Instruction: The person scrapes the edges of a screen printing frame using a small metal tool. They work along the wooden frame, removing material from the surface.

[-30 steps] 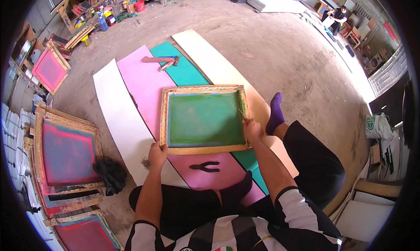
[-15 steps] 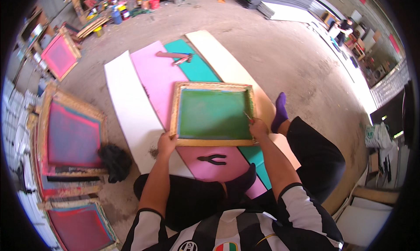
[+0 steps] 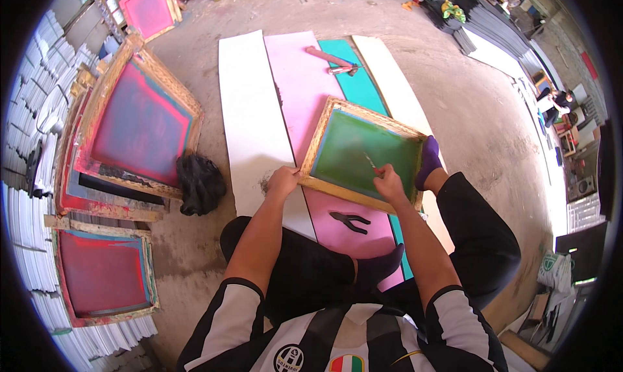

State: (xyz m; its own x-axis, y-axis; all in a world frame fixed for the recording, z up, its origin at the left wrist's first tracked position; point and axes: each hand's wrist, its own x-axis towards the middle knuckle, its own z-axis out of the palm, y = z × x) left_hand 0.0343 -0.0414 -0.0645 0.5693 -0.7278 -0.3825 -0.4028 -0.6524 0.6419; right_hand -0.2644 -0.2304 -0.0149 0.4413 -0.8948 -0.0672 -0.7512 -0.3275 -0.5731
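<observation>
A wooden screen-printing frame point(image 3: 376, 118) with green mesh point(image 3: 350, 142) lies turned at an angle across the coloured boards in front of me. My left hand point(image 3: 283, 181) is closed on its left corner. In my right hand point(image 3: 389, 184), held over the mesh, is a thin pointed tool point(image 3: 368, 158) with a metallic tip; its handle is mostly hidden by my fingers. Black-handled pliers point(image 3: 350, 222) rest on the pink board point(image 3: 285, 67) between the frame and my foot. Beyond the frame lie a hammer point(image 3: 328, 57) and a small red-handled tool point(image 3: 341, 70).
White point(image 3: 250, 93), teal point(image 3: 363, 93) and cream boards point(image 3: 389, 67) flank the pink one. My purple-socked foot point(image 3: 428, 161) touches the frame's right side. More screen frames point(image 3: 139, 125) and a black plastic bag point(image 3: 200, 184) stand at left. Another person point(image 3: 557, 105) is far right.
The frame has turned clockwise, its right side now lower. My right hand has left the frame's right edge and moved over the mesh with the tool. The view has shifted.
</observation>
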